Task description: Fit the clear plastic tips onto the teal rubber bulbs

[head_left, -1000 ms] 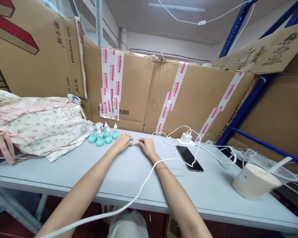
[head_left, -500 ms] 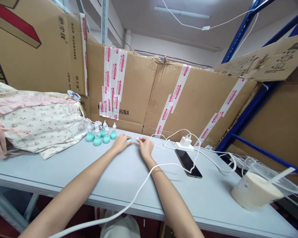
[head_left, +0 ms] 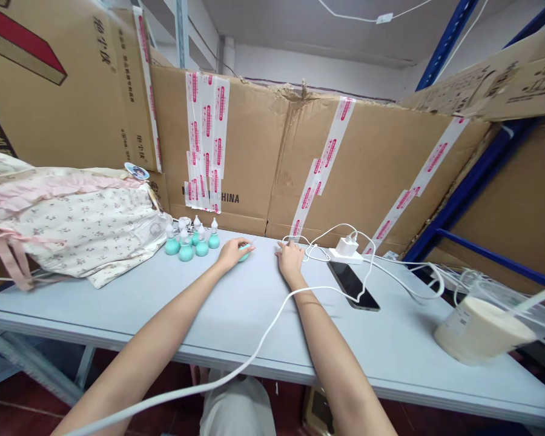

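My left hand (head_left: 231, 254) is closed round a small teal bulb bottle (head_left: 244, 251) that rests on the grey table (head_left: 236, 315). My right hand (head_left: 290, 259) lies apart from it, a little to the right, beside a loop of white cable (head_left: 300, 239). Its fingertips are curled down together, and whatever they hold is too small to name. Several more teal bulb bottles with clear pointed tips (head_left: 193, 242) stand upright in a cluster just left of my left hand.
A floral cloth bag (head_left: 68, 224) lies at the left. A white charger (head_left: 347, 248) and a dark phone (head_left: 354, 284) sit right of my right hand, with a cable trailing over my forearm. A lidded milky drink (head_left: 481, 327) stands far right. Taped cardboard boxes (head_left: 345, 175) wall the back.
My hands were joined on the teal bottle; now they have come apart. The right hand has moved right toward the cable while the left keeps the bottle.
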`<move>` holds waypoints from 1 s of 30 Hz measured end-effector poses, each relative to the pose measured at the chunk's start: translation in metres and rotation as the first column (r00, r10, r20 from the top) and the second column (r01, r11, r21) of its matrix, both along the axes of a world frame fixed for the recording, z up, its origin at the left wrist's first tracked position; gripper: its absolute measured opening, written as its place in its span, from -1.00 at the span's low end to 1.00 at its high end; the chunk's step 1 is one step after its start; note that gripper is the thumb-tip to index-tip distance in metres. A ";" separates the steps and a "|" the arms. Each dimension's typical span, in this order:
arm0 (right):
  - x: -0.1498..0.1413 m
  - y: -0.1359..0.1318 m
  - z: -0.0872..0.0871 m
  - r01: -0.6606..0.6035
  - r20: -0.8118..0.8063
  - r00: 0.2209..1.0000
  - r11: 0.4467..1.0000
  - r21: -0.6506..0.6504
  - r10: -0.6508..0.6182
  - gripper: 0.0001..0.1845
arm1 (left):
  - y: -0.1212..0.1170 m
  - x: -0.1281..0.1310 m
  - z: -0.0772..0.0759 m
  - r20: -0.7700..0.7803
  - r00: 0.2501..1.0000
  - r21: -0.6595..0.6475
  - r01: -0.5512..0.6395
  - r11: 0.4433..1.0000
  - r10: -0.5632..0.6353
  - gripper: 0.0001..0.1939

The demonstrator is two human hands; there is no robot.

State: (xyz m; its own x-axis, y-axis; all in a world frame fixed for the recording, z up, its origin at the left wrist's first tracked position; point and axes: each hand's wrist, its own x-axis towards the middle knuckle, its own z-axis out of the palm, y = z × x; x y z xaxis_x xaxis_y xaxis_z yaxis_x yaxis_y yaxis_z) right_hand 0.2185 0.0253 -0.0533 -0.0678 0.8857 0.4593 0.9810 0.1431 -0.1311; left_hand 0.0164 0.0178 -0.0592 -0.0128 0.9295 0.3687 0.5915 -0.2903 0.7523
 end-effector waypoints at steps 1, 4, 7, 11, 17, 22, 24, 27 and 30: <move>0.000 -0.001 0.001 0.000 -0.010 1.000 1.000 0.023 0.000 -0.67 | 0.002 0.000 -0.002 0.049 0.998 -0.006 0.035 0.999 -0.034 -0.60; 0.000 -0.004 0.005 -0.086 -0.056 0.994 0.986 0.140 0.094 -0.70 | 0.005 -0.001 -0.005 0.169 0.976 -0.003 0.140 0.990 -0.137 -0.53; -0.006 -0.008 0.008 -0.274 -0.069 0.950 0.919 0.283 0.304 -0.70 | 0.004 -0.001 -0.005 0.191 0.970 -0.002 0.154 0.988 -0.151 -0.46; -0.021 -0.012 0.009 -0.485 0.011 0.858 0.803 0.346 0.513 -0.72 | 0.000 0.003 -0.002 0.155 0.980 -0.036 0.134 0.990 -0.127 -0.44; -0.026 -0.010 0.005 -0.564 0.127 0.821 0.758 0.329 0.556 -0.78 | -0.002 0.009 -0.002 0.124 0.986 -0.069 0.123 0.990 -0.113 -0.46; -0.025 -0.011 0.009 -0.528 0.155 0.847 0.772 0.354 0.508 -0.76 | -0.003 0.011 0.000 0.107 0.987 -0.075 0.131 0.988 -0.123 -0.48; -0.027 -0.012 0.011 -0.525 0.164 0.850 0.780 0.341 0.501 -0.78 | -0.005 0.010 0.003 0.103 0.988 -0.092 0.129 0.987 -0.119 -0.51; -0.031 -0.014 0.011 -0.542 0.171 0.840 0.797 0.265 0.514 -0.79 | -0.009 0.007 0.007 0.020 0.995 -0.109 0.097 0.989 -0.095 -0.56; -0.036 -0.016 0.007 -0.513 0.169 0.857 0.839 0.180 0.488 -0.80 | -0.014 0.004 0.011 -0.233 0.970 -0.058 0.055 0.997 -0.067 -0.58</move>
State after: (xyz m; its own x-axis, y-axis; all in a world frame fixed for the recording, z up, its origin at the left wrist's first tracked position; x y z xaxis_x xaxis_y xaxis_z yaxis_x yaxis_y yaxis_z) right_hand 0.1827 0.0096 -0.0458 -0.5372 0.5999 0.5929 0.7740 0.6299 0.0640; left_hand 0.0202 0.0033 -0.0477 0.1260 0.9434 0.3068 0.7354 -0.2964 0.6094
